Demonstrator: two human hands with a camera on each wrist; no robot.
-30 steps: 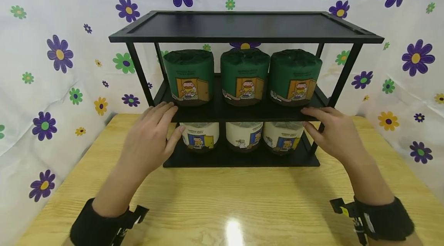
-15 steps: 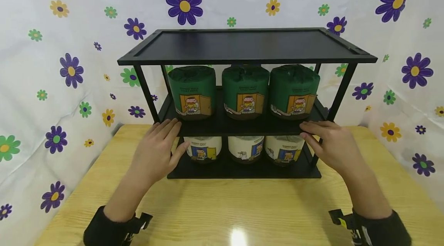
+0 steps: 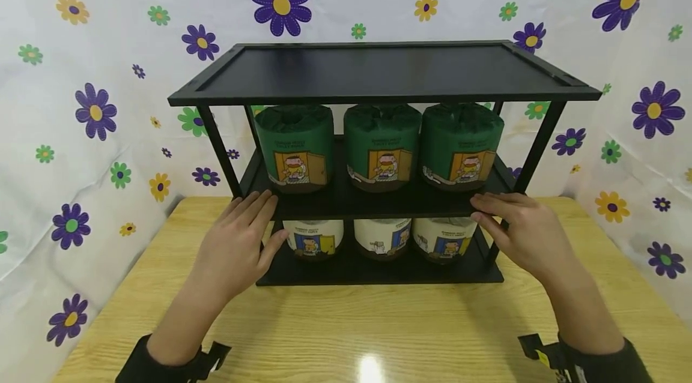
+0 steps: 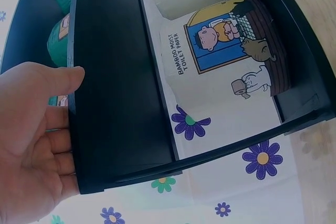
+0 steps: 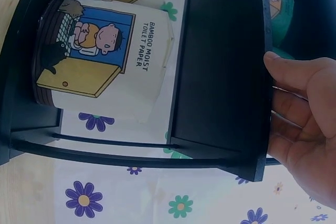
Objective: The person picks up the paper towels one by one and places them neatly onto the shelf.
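A black tiered rack (image 3: pixel 378 74) stands on the wooden table, with three green toilet paper rolls (image 3: pixel 381 146) on its middle shelf (image 3: pixel 373 209). Below, three white toilet paper rolls (image 3: pixel 313 242) sit on the bottom shelf (image 3: pixel 378 274). My left hand (image 3: pixel 232 251) grips the middle shelf's front edge near the left end, fingers on top and thumb underneath. Near the right end, my right hand (image 3: pixel 532 236) holds the same edge in like manner. In the wrist views, the left thumb (image 4: pixel 71 78) and right thumb (image 5: pixel 283 69) press against the shelf.
The wooden table (image 3: pixel 346 329) extends in front of the rack and to both sides. A white cloth (image 3: pixel 135 131) printed with flowers hangs behind and along the sides. Thin black posts (image 3: pixel 218 149) join the rack's tiers.
The head view has shifted, so rack, hands and backdrop all sit lower in the picture than a second ago. Both hands keep their hold on the middle shelf's edge.
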